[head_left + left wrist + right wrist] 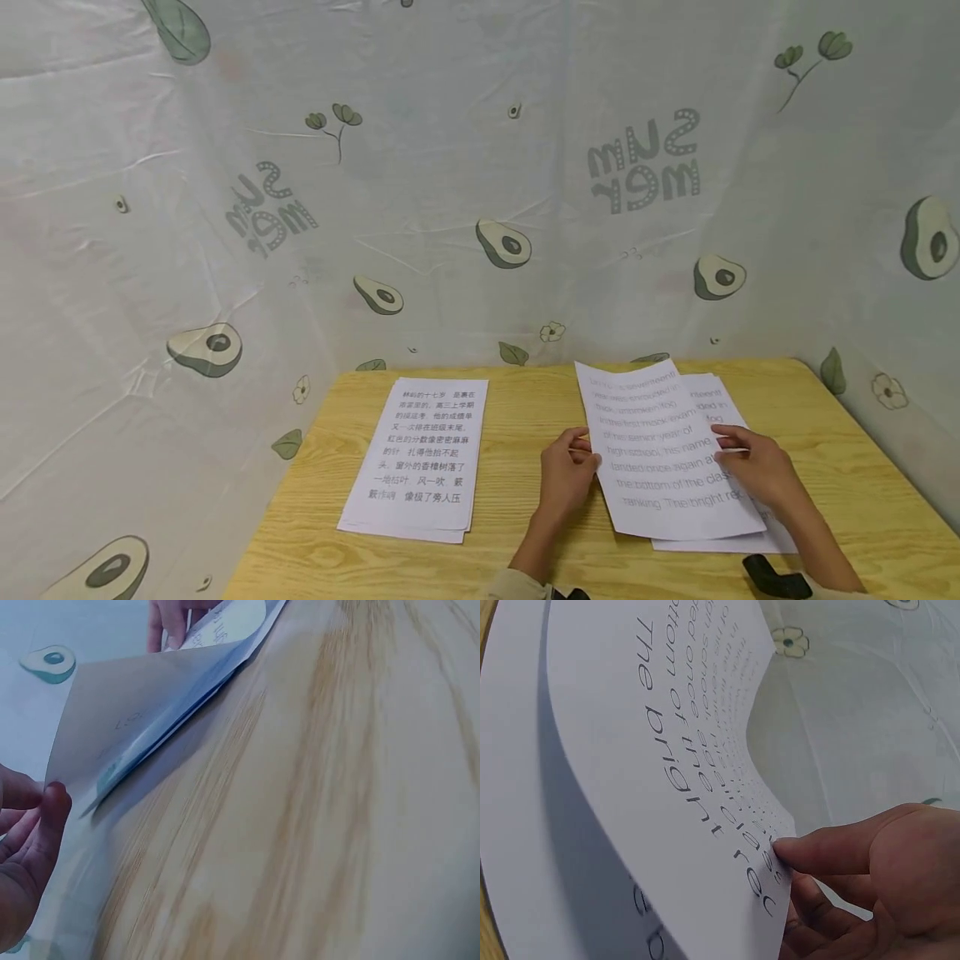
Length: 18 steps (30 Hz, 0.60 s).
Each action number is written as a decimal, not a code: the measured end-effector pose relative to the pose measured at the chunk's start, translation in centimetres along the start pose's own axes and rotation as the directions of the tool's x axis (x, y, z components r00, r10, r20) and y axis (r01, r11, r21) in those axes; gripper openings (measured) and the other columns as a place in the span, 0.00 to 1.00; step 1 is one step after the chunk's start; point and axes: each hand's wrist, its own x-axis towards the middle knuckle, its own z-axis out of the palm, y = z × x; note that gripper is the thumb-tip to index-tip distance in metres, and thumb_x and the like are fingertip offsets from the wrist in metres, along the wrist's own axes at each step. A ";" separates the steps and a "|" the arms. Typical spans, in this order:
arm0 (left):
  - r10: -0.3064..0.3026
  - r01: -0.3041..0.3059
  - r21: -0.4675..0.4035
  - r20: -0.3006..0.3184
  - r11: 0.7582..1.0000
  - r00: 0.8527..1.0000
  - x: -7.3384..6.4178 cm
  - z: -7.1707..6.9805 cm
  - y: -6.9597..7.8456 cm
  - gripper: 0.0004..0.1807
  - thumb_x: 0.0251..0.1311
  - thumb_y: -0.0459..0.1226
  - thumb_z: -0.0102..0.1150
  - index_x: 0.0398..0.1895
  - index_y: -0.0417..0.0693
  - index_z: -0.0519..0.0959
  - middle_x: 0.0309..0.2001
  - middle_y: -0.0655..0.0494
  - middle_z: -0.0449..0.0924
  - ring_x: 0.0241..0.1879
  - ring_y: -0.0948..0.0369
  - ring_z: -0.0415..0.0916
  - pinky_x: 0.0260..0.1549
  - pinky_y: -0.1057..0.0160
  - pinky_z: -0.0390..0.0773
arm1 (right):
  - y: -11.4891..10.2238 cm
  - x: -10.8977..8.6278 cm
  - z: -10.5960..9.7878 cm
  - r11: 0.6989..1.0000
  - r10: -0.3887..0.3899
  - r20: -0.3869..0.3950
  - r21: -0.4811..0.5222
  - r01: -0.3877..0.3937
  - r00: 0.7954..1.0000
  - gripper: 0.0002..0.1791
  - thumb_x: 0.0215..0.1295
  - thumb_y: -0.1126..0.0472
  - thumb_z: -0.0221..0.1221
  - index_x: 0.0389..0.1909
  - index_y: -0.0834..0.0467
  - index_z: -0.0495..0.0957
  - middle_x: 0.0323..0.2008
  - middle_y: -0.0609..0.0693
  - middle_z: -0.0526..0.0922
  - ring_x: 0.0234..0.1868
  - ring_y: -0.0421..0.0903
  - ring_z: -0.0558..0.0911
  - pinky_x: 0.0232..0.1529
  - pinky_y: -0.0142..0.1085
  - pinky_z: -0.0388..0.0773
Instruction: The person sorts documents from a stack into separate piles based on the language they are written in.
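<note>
A printed sheet of paper (660,467) with English text is lifted and bowed above a paper stack (720,546) on the right side of the table. My left hand (566,475) pinches its left edge between thumb and fingers; the left wrist view shows the same hand (30,832) at the sheet's edge. On the opposite edge, my right hand (761,467) pinches the paper, thumb on the printed face, as the right wrist view shows with the hand (877,877) close up. More large print shows on the stack beneath, partly covered by the raised sheet.
Another stack of sheets (420,458) printed with Chinese characters lies on the left of the wooden table (517,417). A pale curtain (435,192) with avocado prints hangs behind the table and along its sides.
</note>
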 end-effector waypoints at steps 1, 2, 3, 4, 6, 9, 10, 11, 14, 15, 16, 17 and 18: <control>-0.003 0.003 0.003 -0.002 1.000 1.000 0.0 0.3 0.1 0.23 0.62 0.24 0.69 0.61 0.39 0.84 0.42 0.54 0.86 0.37 0.70 0.85 0.33 0.73 0.84 | 0.2 0.0 -0.2 1.000 0.007 0.001 -0.001 -0.007 1.000 0.30 0.75 0.64 0.60 0.73 0.74 0.69 0.60 0.76 0.80 0.58 0.71 0.82 0.45 0.37 0.73; -0.007 0.007 0.005 -0.004 1.000 1.000 0.1 0.6 0.1 0.23 0.62 0.24 0.69 0.61 0.40 0.84 0.42 0.55 0.86 0.37 0.71 0.85 0.33 0.74 0.84 | 0.4 0.0 -0.4 1.000 0.010 0.002 -0.004 -0.010 1.000 0.30 0.75 0.64 0.60 0.73 0.74 0.69 0.60 0.76 0.80 0.58 0.71 0.81 0.45 0.38 0.73; -0.016 0.016 0.007 -0.005 1.000 1.000 0.1 0.9 0.2 0.23 0.62 0.24 0.70 0.61 0.41 0.84 0.42 0.56 0.86 0.37 0.71 0.85 0.33 0.74 0.84 | 0.6 0.0 -0.6 1.000 0.014 0.000 -0.008 -0.014 1.000 0.30 0.75 0.64 0.60 0.73 0.74 0.69 0.60 0.76 0.80 0.58 0.72 0.81 0.45 0.38 0.73; -0.015 0.016 0.013 -0.003 1.000 1.000 0.1 1.2 0.2 0.22 0.62 0.24 0.70 0.61 0.41 0.84 0.41 0.56 0.86 0.37 0.71 0.85 0.33 0.74 0.83 | 0.8 0.0 -0.8 1.000 0.019 0.000 -0.010 -0.019 1.000 0.31 0.75 0.64 0.60 0.73 0.74 0.68 0.60 0.77 0.79 0.58 0.72 0.81 0.45 0.39 0.73; -0.015 0.015 0.018 0.000 1.000 1.000 0.1 1.7 0.2 0.22 0.62 0.24 0.70 0.61 0.41 0.84 0.41 0.56 0.86 0.36 0.72 0.85 0.33 0.74 0.83 | 1.2 -0.2 -1.1 0.999 0.030 -0.005 -0.019 -0.030 1.000 0.31 0.74 0.64 0.60 0.73 0.75 0.68 0.60 0.77 0.79 0.58 0.73 0.81 0.45 0.40 0.73; -0.003 0.003 0.032 0.003 0.999 1.000 0.2 2.4 0.4 0.22 0.62 0.24 0.70 0.61 0.40 0.84 0.40 0.55 0.86 0.36 0.72 0.85 0.32 0.74 0.83 | 1.7 -0.3 -1.7 0.999 0.045 -0.006 -0.025 -0.046 0.999 0.31 0.74 0.65 0.60 0.73 0.75 0.67 0.61 0.78 0.78 0.58 0.74 0.80 0.45 0.42 0.73; -0.002 0.002 0.033 0.004 0.999 1.000 0.2 2.6 0.4 0.22 0.62 0.24 0.70 0.61 0.40 0.84 0.40 0.55 0.85 0.35 0.72 0.84 0.32 0.74 0.83 | 1.8 -0.3 -1.9 0.998 0.049 -0.008 -0.028 -0.049 0.999 0.31 0.74 0.65 0.60 0.73 0.75 0.67 0.61 0.78 0.78 0.58 0.74 0.80 0.45 0.41 0.73; -0.013 0.013 0.031 0.004 0.999 1.000 0.2 2.8 0.5 0.23 0.62 0.24 0.70 0.61 0.41 0.84 0.39 0.57 0.85 0.35 0.73 0.84 0.32 0.74 0.82 | 2.0 -0.4 -2.1 0.998 0.054 -0.010 -0.034 -0.054 0.999 0.31 0.74 0.65 0.60 0.73 0.74 0.68 0.61 0.78 0.78 0.58 0.74 0.80 0.44 0.40 0.73; -0.026 0.026 0.033 0.011 0.999 1.000 0.2 3.5 0.7 0.23 0.62 0.24 0.70 0.61 0.41 0.84 0.38 0.60 0.84 0.33 0.74 0.82 0.30 0.75 0.82 | 2.4 -0.4 -2.6 0.998 0.050 -0.016 -0.047 -0.051 0.999 0.31 0.74 0.64 0.61 0.72 0.75 0.69 0.61 0.78 0.78 0.57 0.74 0.81 0.42 0.39 0.72; -0.032 0.032 0.032 0.012 0.999 0.999 0.3 3.7 0.8 0.23 0.62 0.24 0.70 0.61 0.41 0.84 0.37 0.61 0.83 0.33 0.74 0.82 0.30 0.75 0.81 | 2.5 -0.4 -2.7 0.997 0.047 -0.025 -0.059 -0.048 0.999 0.31 0.73 0.64 0.61 0.72 0.74 0.69 0.60 0.77 0.79 0.56 0.73 0.82 0.41 0.37 0.72; -0.036 0.035 0.031 0.016 0.999 0.999 0.3 3.9 0.9 0.23 0.62 0.23 0.70 0.61 0.41 0.84 0.37 0.61 0.83 0.33 0.75 0.81 0.29 0.75 0.81 | 2.6 -0.4 -2.8 0.997 0.044 -0.027 -0.066 -0.045 0.999 0.30 0.73 0.64 0.61 0.71 0.74 0.70 0.59 0.77 0.80 0.55 0.73 0.83 0.41 0.37 0.72; -0.038 0.038 0.032 0.019 0.999 0.999 0.3 4.2 1.0 0.23 0.62 0.23 0.70 0.61 0.41 0.84 0.37 0.61 0.83 0.32 0.75 0.81 0.29 0.75 0.81 | 2.7 -0.4 -3.0 0.997 0.039 -0.033 -0.072 -0.041 0.999 0.30 0.73 0.64 0.61 0.71 0.74 0.71 0.58 0.77 0.80 0.54 0.72 0.83 0.41 0.37 0.72; -0.041 0.041 0.032 0.020 0.999 0.999 0.3 4.4 1.1 0.23 0.62 0.24 0.70 0.61 0.41 0.84 0.37 0.62 0.83 0.32 0.75 0.81 0.29 0.76 0.81 | 2.8 -0.4 -3.1 0.996 0.033 -0.037 -0.076 -0.036 0.999 0.29 0.73 0.64 0.62 0.70 0.74 0.71 0.58 0.77 0.81 0.52 0.70 0.84 0.41 0.37 0.72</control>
